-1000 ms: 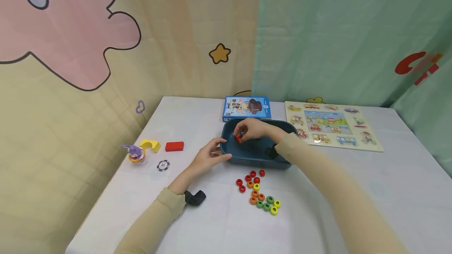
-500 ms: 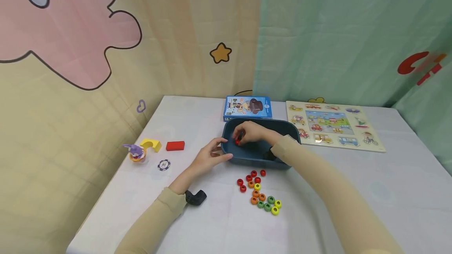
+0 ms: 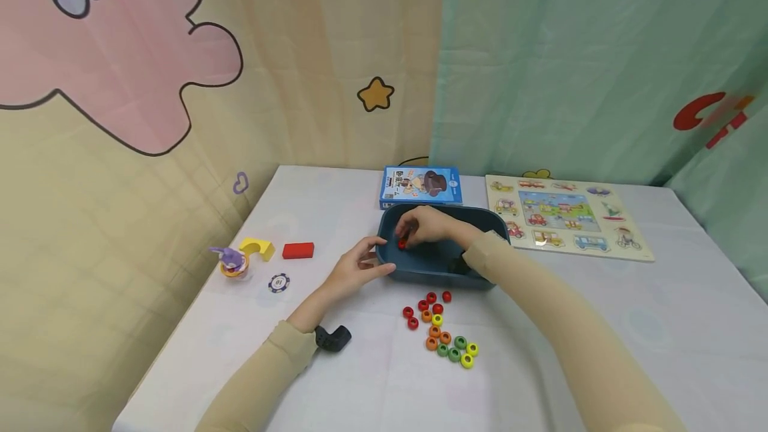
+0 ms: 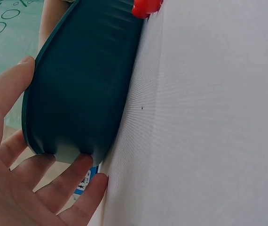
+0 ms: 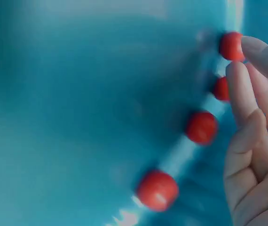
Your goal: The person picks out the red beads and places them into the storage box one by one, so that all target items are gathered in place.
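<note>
My left hand rests on the near-left end of a dark teal plastic bin, thumb and spread fingers at its rim and wall. In the left wrist view the thumb lies at one rim, with fingertips against the end wall of the bin. My right hand reaches into the bin, thumb and fingertips at a red bead. The right wrist view shows that red bead pinched at the thumb and finger tips. Several red beads, among them one lower bead, line the bin's inner edge.
Loose red, orange, yellow and green beads lie before the bin. A blue box stands behind it, a picture puzzle board to the right. At left are a red block, yellow arch, chip and purple toy.
My right hand has lowered slightly with the red bead toward the bin's left inner side. The left hand stays at the bin's end.
</note>
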Motion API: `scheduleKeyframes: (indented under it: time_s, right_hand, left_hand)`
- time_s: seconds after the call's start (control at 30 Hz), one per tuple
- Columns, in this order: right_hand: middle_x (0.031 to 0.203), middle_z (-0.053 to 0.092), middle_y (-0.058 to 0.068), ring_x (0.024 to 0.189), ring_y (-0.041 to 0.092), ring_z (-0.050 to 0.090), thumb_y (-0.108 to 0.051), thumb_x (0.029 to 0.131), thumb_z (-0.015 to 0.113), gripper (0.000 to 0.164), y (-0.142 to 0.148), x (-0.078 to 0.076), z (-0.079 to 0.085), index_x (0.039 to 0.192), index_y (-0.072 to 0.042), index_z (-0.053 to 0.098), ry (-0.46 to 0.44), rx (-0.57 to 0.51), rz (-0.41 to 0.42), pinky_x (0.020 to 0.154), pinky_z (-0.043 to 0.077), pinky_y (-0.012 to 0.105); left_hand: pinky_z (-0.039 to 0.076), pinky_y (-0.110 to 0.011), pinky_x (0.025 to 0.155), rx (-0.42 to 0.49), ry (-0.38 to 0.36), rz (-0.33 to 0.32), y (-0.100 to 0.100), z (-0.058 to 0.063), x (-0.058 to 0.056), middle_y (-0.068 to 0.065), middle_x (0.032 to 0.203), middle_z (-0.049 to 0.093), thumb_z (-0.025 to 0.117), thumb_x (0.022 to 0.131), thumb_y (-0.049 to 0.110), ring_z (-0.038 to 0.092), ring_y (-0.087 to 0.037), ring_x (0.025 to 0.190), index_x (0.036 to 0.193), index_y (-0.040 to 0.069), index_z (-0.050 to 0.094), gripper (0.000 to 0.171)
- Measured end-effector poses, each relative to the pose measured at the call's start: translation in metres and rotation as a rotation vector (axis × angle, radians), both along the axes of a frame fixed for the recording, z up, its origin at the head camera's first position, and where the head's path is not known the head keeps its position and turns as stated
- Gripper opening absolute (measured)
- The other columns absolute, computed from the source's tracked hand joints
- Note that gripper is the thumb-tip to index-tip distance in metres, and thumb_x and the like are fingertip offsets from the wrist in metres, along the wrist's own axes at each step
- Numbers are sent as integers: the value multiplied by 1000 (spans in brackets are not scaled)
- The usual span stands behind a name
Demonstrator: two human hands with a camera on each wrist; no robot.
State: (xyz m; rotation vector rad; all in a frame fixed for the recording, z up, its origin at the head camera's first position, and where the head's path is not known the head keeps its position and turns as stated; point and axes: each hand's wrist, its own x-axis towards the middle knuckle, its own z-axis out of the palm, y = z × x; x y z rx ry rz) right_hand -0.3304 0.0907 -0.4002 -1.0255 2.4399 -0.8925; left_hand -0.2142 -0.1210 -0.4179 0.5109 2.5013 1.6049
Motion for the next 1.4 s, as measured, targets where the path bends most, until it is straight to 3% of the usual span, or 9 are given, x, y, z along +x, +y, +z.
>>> scheduleKeyframes:
  time_s: [0.17,0.3,0.43,0.57,0.73,0.97,1.1,1.23,1.4]
  right_hand:
    - [103,61,9,84,14,60,-7,77,68,30,21,19,33,107,-6,61,0,-43,-14,72,50,28]
    - [103,61,9,81,14,60,-16,79,68,30,42,49,65,108,-10,61,23,-177,3,69,51,30]
    - [100,61,7,78,15,59,-19,81,67,27,60,89,74,106,-14,61,8,-290,70,66,50,32]
    - [96,63,1,75,13,58,-16,81,66,24,69,123,53,105,-14,61,-15,-310,136,65,50,30]
    - [96,62,-1,73,8,57,-11,80,67,26,73,144,11,105,-16,61,58,-287,124,59,49,25]
    - [100,62,1,75,12,54,-11,79,68,27,79,149,-25,105,-13,62,70,-268,-28,60,47,24]
    - [105,62,4,77,16,54,-6,78,68,27,78,151,-26,104,-8,62,96,-274,-91,61,47,25]
    - [108,61,8,77,20,54,-2,78,67,25,74,156,-23,102,-6,63,104,-284,-137,63,47,27]
    - [102,62,0,71,12,54,-10,78,69,23,75,151,-42,100,-12,64,147,-271,-196,59,45,23]
  left_hand:
    - [45,-39,85,-6,-10,17,-1,-21,-9,5,131,41,67,74,47,52,-19,105,124,24,44,60]
    - [46,-40,83,-19,-5,38,-1,-20,-11,5,131,41,66,73,50,52,-20,105,124,26,45,60]
    - [46,-38,83,-23,25,54,-1,-19,-13,4,131,42,67,72,50,53,-18,103,122,27,46,59]
    - [47,-36,82,-27,54,52,-2,-20,-15,3,131,41,68,71,50,54,-17,102,122,22,47,62]
    - [47,-36,83,-31,57,49,-1,-21,-16,3,131,41,68,71,49,54,-17,102,122,21,47,62]
    - [45,-41,85,-20,61,27,4,-4,-5,-7,134,40,68,78,32,53,-25,103,124,12,45,55]
    - [46,-40,84,-21,75,37,6,9,3,-10,134,39,68,79,27,53,-28,103,124,7,45,54]
    - [46,-39,85,-25,74,44,7,12,5,-11,135,39,68,79,25,53,-28,103,124,5,45,54]
    - [45,-39,85,-24,67,36,8,11,5,-11,136,38,67,80,25,52,-27,104,124,5,45,54]
